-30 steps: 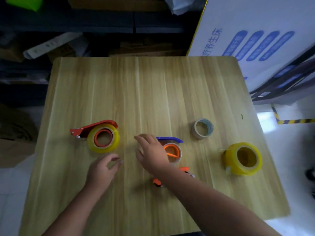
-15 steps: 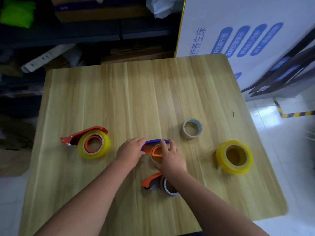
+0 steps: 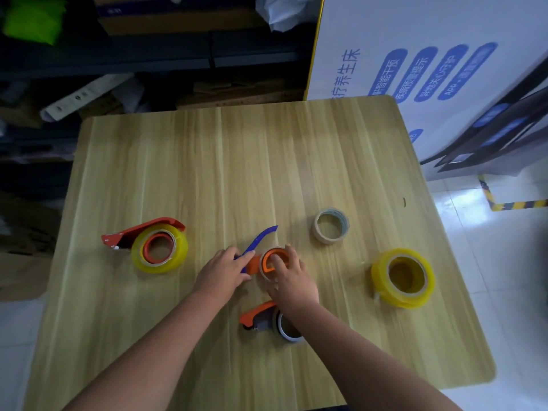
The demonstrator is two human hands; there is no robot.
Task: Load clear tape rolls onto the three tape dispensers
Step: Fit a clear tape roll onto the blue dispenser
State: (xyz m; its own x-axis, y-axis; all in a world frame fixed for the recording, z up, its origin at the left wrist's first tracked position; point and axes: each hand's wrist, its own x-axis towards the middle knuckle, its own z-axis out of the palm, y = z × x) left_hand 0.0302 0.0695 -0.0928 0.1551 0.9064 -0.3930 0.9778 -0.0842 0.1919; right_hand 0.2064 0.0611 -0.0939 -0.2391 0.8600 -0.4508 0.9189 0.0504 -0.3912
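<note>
I see my left hand pinching the blue dispenser at the table centre; my right hand grips the roll on its orange hub. Right of it lie a small roll and a yellow roll.

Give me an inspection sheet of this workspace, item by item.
Surface: wooden table, far half bare.
Job's things: red dispenser carrying a yellow roll; blue dispenser with orange hub; small orange dispenser near edge; loose small roll; loose large yellow roll.
Clutter: nothing seen.
Grippers: left hand grips blue dispenser; right hand on hub.
Cables: nothing seen.
Surroundings: printed white carton, dark shelving.
</note>
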